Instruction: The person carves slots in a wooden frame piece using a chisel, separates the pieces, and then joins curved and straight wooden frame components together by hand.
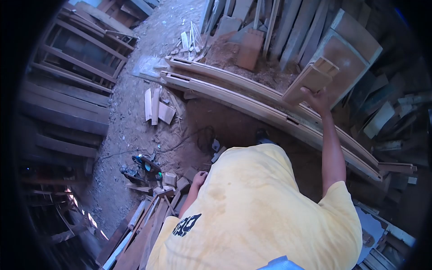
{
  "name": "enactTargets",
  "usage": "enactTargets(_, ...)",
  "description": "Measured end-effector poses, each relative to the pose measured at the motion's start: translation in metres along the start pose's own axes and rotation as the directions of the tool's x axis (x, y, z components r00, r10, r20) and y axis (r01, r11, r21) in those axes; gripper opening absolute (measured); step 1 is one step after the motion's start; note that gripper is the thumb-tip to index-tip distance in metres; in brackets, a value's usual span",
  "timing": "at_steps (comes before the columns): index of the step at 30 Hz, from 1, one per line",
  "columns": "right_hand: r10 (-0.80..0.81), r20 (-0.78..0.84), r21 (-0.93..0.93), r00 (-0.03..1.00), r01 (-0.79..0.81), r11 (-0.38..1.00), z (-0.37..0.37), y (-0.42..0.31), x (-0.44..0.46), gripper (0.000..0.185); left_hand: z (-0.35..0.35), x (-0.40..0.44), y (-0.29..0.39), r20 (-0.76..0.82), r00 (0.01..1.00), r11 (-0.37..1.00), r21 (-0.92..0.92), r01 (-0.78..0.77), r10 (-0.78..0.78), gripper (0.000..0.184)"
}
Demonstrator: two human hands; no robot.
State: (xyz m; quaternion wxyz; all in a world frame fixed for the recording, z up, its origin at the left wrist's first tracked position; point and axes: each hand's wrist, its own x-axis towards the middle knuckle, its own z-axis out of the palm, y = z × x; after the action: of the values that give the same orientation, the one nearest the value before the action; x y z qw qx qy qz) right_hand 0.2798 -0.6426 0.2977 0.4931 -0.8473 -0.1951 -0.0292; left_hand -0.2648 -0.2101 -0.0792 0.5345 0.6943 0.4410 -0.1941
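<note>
Stretched out to the far right, my right hand [317, 100] grips the lower edge of a wooden board [299, 88], with shorter wood pieces [325, 67] against its upper part. Behind the board leans a wide wooden panel [346, 53]. Two long grooved wooden beams [227, 93] run diagonally below my right hand. My left hand [199, 178] is low beside my yellow shirt, its fingers curled; whatever they hold, if anything, is hidden.
Power tools [146, 168] with a cable lie on the dusty ground at the left, near small wood blocks [170, 179]. Offcuts [157, 108] are scattered farther up. Stacked timber [72, 101] lines the left side, and upright planks [288, 31] stand at the back.
</note>
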Motion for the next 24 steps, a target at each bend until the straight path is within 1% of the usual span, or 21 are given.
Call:
enactTargets(2,0.090,-0.031,0.106,0.995,-0.086,0.991,0.001,-0.004,-0.004,0.045,-0.018,-0.034,0.054,-0.011,0.999,0.995,-0.090,0.046,-0.047,0.035)
enactTargets(3,0.094,-0.035,0.106,0.995,-0.089,0.990,0.001,0.000,-0.006,0.045,-0.028,-0.057,0.090,-0.016,0.997,0.989,-0.135,0.067,-0.070,0.034)
enactTargets(5,0.093,-0.041,0.139,0.995,-0.087,0.986,0.000,0.010,-0.010,0.056,-0.028,-0.028,0.060,0.010,1.000,0.980,-0.195,0.029,-0.028,0.033)
enactTargets(6,0.097,-0.041,0.138,0.995,-0.090,0.986,0.000,0.011,-0.012,0.056,-0.029,-0.017,0.047,0.030,0.999,0.966,-0.258,-0.008,0.016,0.032)
enactTargets(7,0.110,-0.025,0.212,0.994,-0.103,0.972,0.000,0.011,-0.014,0.068,-0.028,-0.025,0.055,0.030,0.999,0.966,-0.257,-0.006,0.014,0.032)
enactTargets(8,0.125,-0.003,0.285,0.992,-0.119,0.951,0.003,0.010,-0.017,0.080,-0.028,-0.045,0.070,-0.003,1.000,0.986,-0.163,-0.031,0.031,0.032)
enactTargets(9,0.124,0.001,0.287,0.992,-0.120,0.950,0.006,0.009,-0.019,0.080,-0.029,-0.055,0.081,-0.034,0.998,0.996,-0.066,-0.057,0.055,0.032)
enactTargets(10,0.111,-0.059,0.291,0.992,-0.089,0.953,0.008,0.008,-0.021,0.076,-0.023,-0.045,0.065,-0.041,0.998,0.996,-0.069,-0.055,0.053,0.032)
enactTargets(11,0.097,-0.117,0.295,0.988,-0.059,0.954,0.011,0.007,-0.024,0.072,-0.012,-0.027,0.032,-0.034,0.999,0.996,-0.075,-0.041,0.039,0.033)
enactTargets(12,0.091,-0.110,0.303,0.990,-0.054,0.952,0.012,0.014,-0.030,0.072,-0.009,-0.017,0.015,-0.030,0.999,0.996,-0.082,-0.028,0.026,0.033)
enactTargets(13,0.084,-0.217,0.173,0.973,-0.047,0.984,0.015,0.032,-0.038,0.060,-0.010,-0.031,0.026,-0.043,0.999,0.998,-0.063,0.002,-0.005,0.033)
enactTargets(14,0.061,-0.319,0.040,0.946,-0.051,0.998,0.023,0.043,-0.048,0.049,-0.006,-0.022,0.009,-0.035,0.999,0.999,-0.045,0.015,-0.017,0.033)
enactTargets(16,0.199,-0.459,0.187,0.866,-0.125,0.974,0.044,0.042,-0.077,0.031,0.001,-0.022,-0.011,-0.047,0.998,0.999,-0.014,0.052,-0.053,0.033)
enactTargets(17,0.182,-0.411,0.083,0.893,-0.162,0.983,0.058,0.044,-0.094,0.024,0.001,-0.027,-0.008,-0.053,0.997,0.998,0.025,0.054,-0.053,0.034)
enactTargets(18,0.168,-0.362,-0.024,0.917,-0.189,0.982,0.072,0.043,-0.108,0.019,0.001,-0.030,-0.008,-0.058,0.997,0.998,0.011,0.059,-0.058,0.034)
enactTargets(19,0.203,-0.273,0.030,0.940,-0.202,0.979,0.089,0.017,-0.114,0.017,0.002,-0.031,-0.007,-0.062,0.996,0.998,-0.003,0.064,-0.064,0.035)
enactTargets(20,0.118,-0.212,-0.035,0.970,-0.128,0.991,0.104,-0.002,-0.114,0.015,0.002,-0.030,-0.004,-0.073,0.996,0.998,0.035,0.058,-0.056,0.035)
enactTargets(21,0.175,-0.129,0.020,0.976,-0.174,0.985,0.121,-0.003,-0.114,0.014,0.001,-0.030,-0.001,-0.080,0.996,0.995,0.077,0.056,-0.050,0.035)
enactTargets(22,0.201,-0.095,0.115,0.975,-0.190,0.975,0.139,-0.008,-0.106,0.013,-0.005,-0.039,0.017,-0.086,0.993,0.995,0.047,0.085,-0.081,0.035)
enactTargets(23,0.200,-0.090,0.119,0.976,-0.189,0.975,0.154,-0.016,-0.092,0.013,-0.004,-0.032,0.013,-0.102,0.994,0.997,0.050,0.056,-0.050,0.035)
enactTargets(24,0.165,-0.132,0.155,0.977,-0.144,0.977,0.170,-0.023,-0.071,0.012,-0.014,-0.040,0.037,-0.074,0.994,0.997,0.009,0.078,-0.078,0.035)
